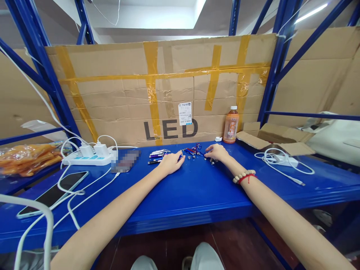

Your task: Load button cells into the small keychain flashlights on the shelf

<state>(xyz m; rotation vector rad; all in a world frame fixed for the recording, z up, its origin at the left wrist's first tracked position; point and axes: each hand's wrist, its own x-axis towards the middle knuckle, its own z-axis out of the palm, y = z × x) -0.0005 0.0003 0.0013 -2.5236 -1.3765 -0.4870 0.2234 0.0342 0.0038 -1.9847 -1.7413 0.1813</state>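
Pens point(157, 154) lay at ten o'clock from the left hand point(171, 164), small parts point(191, 151) at nine from the right hand point(217, 152); whether either grip held anything was unclear. A careless sweep could have scattered them.

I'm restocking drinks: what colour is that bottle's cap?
The cap is white, shown in the head view.

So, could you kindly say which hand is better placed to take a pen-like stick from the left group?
Probably the left hand: it lies beside those pen-like sticks; the right hand is farther off, near small metallic pieces.
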